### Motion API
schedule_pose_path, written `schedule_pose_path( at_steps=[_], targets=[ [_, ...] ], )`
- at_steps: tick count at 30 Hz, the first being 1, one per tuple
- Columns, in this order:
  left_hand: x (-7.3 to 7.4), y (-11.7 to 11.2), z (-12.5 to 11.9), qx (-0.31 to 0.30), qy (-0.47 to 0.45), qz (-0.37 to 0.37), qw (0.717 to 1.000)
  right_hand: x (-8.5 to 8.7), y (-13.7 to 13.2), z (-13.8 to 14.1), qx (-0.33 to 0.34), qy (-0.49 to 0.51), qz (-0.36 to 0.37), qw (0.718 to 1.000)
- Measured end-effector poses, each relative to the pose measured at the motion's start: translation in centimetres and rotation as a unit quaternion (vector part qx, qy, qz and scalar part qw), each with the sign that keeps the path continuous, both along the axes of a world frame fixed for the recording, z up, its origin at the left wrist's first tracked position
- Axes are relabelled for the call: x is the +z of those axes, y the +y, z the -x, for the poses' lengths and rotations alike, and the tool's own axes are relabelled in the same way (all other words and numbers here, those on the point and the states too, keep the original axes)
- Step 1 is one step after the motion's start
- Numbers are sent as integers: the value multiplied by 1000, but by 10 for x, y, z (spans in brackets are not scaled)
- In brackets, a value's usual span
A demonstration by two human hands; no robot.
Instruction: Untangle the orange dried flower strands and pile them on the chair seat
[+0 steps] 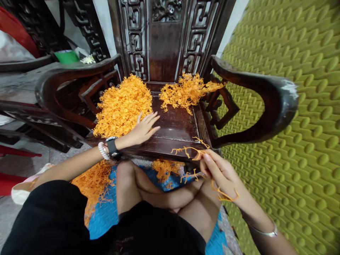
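My left hand [145, 129] is stretched over the dark wooden chair seat [175, 124], fingers apart, at the lower right edge of a big heap of small orange branching pieces [124, 104]. A second, looser orange pile [186, 92] lies at the back right of the seat and reaches the armrest. In front of the seat's right corner, my right hand [216, 166] pinches several thin orange branching strands [186, 150]. Some of them stick out leftward and below the fingers. What lies inside the palm is hidden.
Carved armrests [276, 95] flank the seat. Under it, more orange strands [166, 168] lie on a blue mat [106, 219], with a larger orange heap [92, 180] by my left knee. A yellow-green textured surface [297, 170] fills the right. A green container [67, 56] stands at left.
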State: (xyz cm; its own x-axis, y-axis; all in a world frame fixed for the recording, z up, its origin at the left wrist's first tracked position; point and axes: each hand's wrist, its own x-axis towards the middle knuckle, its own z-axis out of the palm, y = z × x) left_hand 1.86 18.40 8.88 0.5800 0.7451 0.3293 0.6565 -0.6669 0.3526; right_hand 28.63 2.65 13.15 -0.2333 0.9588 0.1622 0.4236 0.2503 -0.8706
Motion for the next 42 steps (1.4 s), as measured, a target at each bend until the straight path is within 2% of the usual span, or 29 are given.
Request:
schedule_pose_path(
  at_steps=[1,3,5,6,8,10,13,15,17,19,20,22,23,25,27,29,31,33,35,37,38,40,42],
  targets=[
    [13,-11,-8,-27,-85,68,994,0,1,3,9,10,8,1000],
    [36,-36,-23,-110,-210,229,944,1,0,10,33,21,20,999],
    [54,-63,-37,-181,-245,362,881,4,-2,16,60,22,30,998],
    [59,-75,-42,-196,-240,412,857,6,-3,18,72,25,36,996],
    [65,-93,-48,-201,-213,487,823,12,-5,21,91,38,57,994],
    [68,-102,-46,-197,-179,534,802,16,-6,20,107,56,103,987],
    [68,-102,-33,-174,-186,541,801,16,-4,14,132,105,196,966],
    [64,-98,-21,-141,-252,519,804,14,-1,12,125,179,226,949],
    [53,-95,-10,-126,-318,493,800,12,0,13,103,272,220,931],
    [35,-96,-4,-147,-338,458,809,11,1,18,83,342,201,914],
    [25,-99,-4,-163,-327,434,823,11,2,22,74,362,191,909],
    [5,-107,-13,-197,-299,379,854,10,4,32,57,376,176,908],
    [-5,-112,-21,-212,-296,360,859,9,5,37,51,380,167,909],
    [-21,-123,-40,-231,-312,369,845,5,8,46,45,381,149,911],
    [-33,-133,-55,-218,-332,419,817,-2,12,50,44,362,137,921],
    [-44,-141,-53,-151,-348,449,809,-14,15,48,48,311,130,940],
    [-53,-148,-28,-27,-393,422,816,-33,16,39,73,245,140,957],
    [-63,-158,17,140,-452,353,807,-60,15,29,124,168,180,961],
    [-72,-172,72,310,-477,268,778,-96,14,20,160,71,220,960],
    [-80,-191,126,471,-453,155,741,-137,13,16,127,-20,213,969],
    [-84,-201,150,532,-430,131,718,-157,14,16,105,-45,209,971],
    [-90,-220,189,616,-383,95,682,-192,17,19,51,-91,194,976],
    [-95,-231,215,663,-314,59,677,-218,23,25,2,-132,174,976]
  ],
)
